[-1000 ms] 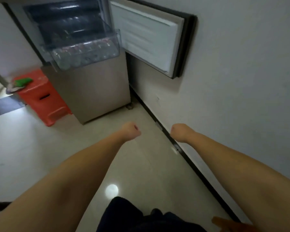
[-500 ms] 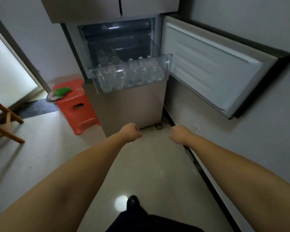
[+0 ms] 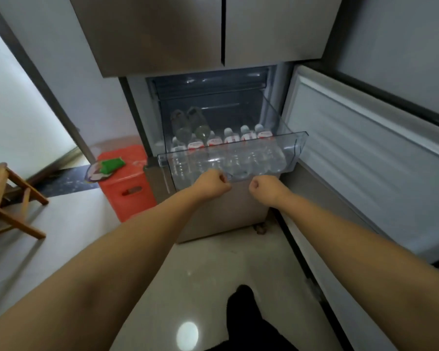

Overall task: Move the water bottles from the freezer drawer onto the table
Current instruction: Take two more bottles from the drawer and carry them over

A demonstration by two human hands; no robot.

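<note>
- The clear plastic water bottles with red labels (image 3: pixel 228 143) stand inside the transparent freezer drawer (image 3: pixel 293 148), probably heavy, hard and slippery (maybe frozen).
- The left hand (image 3: pixel 209 182) and the right hand (image 3: pixel 265 188) are empty fists before the drawer; each should grip a bottle's middle.

Clear freezer drawer (image 3: pixel 293 148) pulled out, front wall transparent. Water bottles (image 3: pixel 235 150) lie in row along drawer's front edge, red-labelled, caps toward back. Two more bottles (image 3: pixel 188 122) stacked on row at left back corner. Right back part of drawer bare.
</note>
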